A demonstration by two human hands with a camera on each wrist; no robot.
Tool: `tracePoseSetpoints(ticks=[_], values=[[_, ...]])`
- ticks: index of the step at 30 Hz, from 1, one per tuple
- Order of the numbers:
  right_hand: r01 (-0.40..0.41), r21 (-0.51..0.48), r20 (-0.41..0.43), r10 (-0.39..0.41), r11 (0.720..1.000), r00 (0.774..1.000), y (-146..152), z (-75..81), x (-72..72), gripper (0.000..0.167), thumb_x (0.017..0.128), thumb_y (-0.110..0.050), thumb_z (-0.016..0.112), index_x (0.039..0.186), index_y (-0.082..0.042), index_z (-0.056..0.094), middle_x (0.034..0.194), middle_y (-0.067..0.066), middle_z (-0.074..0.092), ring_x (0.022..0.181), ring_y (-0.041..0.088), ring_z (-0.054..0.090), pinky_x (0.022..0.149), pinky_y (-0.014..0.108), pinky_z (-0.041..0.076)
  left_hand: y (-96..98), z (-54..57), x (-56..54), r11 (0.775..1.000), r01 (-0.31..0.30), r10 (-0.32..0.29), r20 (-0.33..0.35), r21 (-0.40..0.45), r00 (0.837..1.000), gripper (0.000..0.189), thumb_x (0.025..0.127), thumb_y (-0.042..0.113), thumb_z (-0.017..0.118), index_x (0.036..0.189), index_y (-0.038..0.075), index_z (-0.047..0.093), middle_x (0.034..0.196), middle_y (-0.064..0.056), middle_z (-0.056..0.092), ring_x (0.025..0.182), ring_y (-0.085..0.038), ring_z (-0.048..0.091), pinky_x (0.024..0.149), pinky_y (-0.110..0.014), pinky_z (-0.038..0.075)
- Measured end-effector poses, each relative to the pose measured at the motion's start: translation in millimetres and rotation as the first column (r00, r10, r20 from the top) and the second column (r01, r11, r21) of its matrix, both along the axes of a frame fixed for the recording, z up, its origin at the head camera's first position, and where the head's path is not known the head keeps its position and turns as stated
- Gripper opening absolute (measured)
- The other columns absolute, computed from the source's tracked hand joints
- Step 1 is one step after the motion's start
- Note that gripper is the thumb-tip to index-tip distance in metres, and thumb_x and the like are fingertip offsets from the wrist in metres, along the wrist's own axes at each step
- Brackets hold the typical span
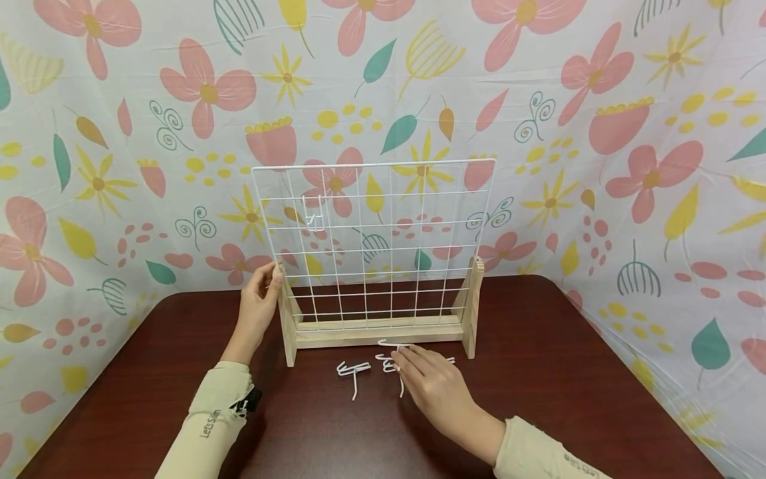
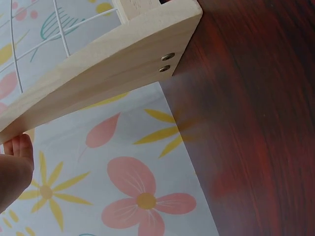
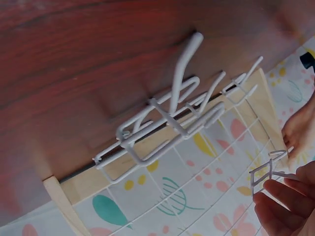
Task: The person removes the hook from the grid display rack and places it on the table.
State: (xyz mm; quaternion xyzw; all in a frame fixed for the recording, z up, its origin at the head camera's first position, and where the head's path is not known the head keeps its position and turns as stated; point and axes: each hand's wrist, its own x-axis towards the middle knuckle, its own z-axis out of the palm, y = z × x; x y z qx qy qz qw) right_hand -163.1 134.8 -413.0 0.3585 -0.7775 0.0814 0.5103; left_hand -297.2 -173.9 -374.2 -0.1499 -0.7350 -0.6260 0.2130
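Note:
A white wire grid panel (image 1: 374, 163) stands upright in a wooden stand (image 1: 380, 338). My left hand (image 1: 258, 303) holds the top of the stand's left side post (image 1: 288, 326); in the left wrist view its fingers (image 2: 19, 146) meet the post's edge. Low in front of the rack, my right hand (image 1: 439, 386) pinches a white wire hook (image 3: 262, 179), clearest in the right wrist view. Below that hand lie several more wire hooks (image 3: 172, 115), partly hidden by it in the head view. A separate hook (image 1: 355, 369) lies to their left.
One wire hook (image 1: 314, 221) hangs on the grid's upper left. The rack stands near the back of a dark red-brown table (image 1: 311, 432). Flower-patterned cloth (image 1: 383, 80) hangs behind and at the sides.

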Motion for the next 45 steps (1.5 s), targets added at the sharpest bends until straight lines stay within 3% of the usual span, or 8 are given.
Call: tracePoseSetpoints(ticks=[10, 19, 24, 32, 38, 45], values=[[-0.001, 0.067, -0.031, 0.003, 0.998, 1.0, 6.5, -9.9, 3.0, 0.039, 0.105, -0.017, 0.038, 0.099, -0.004, 0.074, 0.095, 0.009, 0.073, 0.089, 0.027, 0.069, 0.071, 0.039, 0.055, 0.4, 0.2, 1.0, 1.0, 0.013, -0.013, 0.03, 0.006, 0.999, 0.039, 0.101, 0.017, 0.051, 0.136, -0.001, 0.049, 0.112, -0.006, 0.054, 0.094, -0.003, 0.051, 0.076, -0.013, 0.042], [0.003, 0.148, 0.015, -0.005, 0.989, 1.0, 8.2, -16.0, 8.4, 0.042, 0.106, -0.018, 0.035, 0.1, -0.002, 0.073, 0.095, 0.01, 0.072, 0.093, 0.028, 0.068, 0.076, 0.039, 0.055, 6.7, 22.4, 21.9, 1.0, 0.025, -0.024, 0.05, -0.018, 0.998, 0.04, 0.101, 0.008, 0.048, 0.137, -0.01, 0.044, 0.116, -0.022, 0.053, 0.092, -0.002, 0.049, 0.075, -0.012, 0.041], [-0.001, 0.17, 0.001, 0.001, 0.985, 1.0, 8.0, -19.4, 11.3, 0.045, 0.107, -0.017, 0.033, 0.097, -0.004, 0.074, 0.092, 0.009, 0.073, 0.091, 0.027, 0.068, 0.077, 0.037, 0.055, 7.3, 24.2, 24.0, 1.0, 0.019, -0.018, 0.066, -0.014, 0.998, 0.039, 0.101, 0.008, 0.048, 0.137, -0.008, 0.045, 0.116, -0.019, 0.053, 0.093, -0.004, 0.05, 0.076, -0.012, 0.041], [0.014, 0.208, 0.05, -0.024, 0.978, 0.998, 8.6, -25.7, 14.1, 0.052, 0.107, -0.018, 0.025, 0.095, -0.005, 0.074, 0.09, 0.007, 0.072, 0.088, 0.024, 0.068, 0.075, 0.036, 0.054, 5.9, 23.2, 21.5, 1.0, 0.027, -0.027, 0.06, -0.009, 0.998, 0.04, 0.101, 0.008, 0.048, 0.137, -0.009, 0.044, 0.118, -0.019, 0.052, 0.094, -0.003, 0.05, 0.077, -0.012, 0.042], [0.024, 0.234, 0.105, -0.05, 0.972, 0.993, 9.1, -30.0, 14.1, 0.059, 0.108, -0.019, 0.019, 0.094, -0.005, 0.074, 0.089, 0.006, 0.071, 0.086, 0.023, 0.068, 0.075, 0.034, 0.054, 0.2, 6.3, 4.2, 1.0, 0.023, -0.024, 0.028, 0.001, 0.999, 0.04, 0.101, 0.014, 0.05, 0.137, -0.005, 0.046, 0.114, -0.012, 0.053, 0.094, -0.003, 0.05, 0.076, -0.012, 0.041], [0.023, 0.267, 0.12, -0.057, 0.963, 0.991, 9.6, -34.4, 15.6, 0.06, 0.108, -0.018, 0.017, 0.093, -0.006, 0.074, 0.087, 0.003, 0.07, 0.084, 0.022, 0.068, 0.072, 0.033, 0.054, 0.1, 3.1, 2.3, 1.0, 0.013, -0.013, 0.014, 0.002, 1.0, 0.039, 0.101, 0.015, 0.051, 0.136, -0.003, 0.048, 0.113, -0.009, 0.053, 0.095, -0.005, 0.05, 0.076, -0.013, 0.042]])
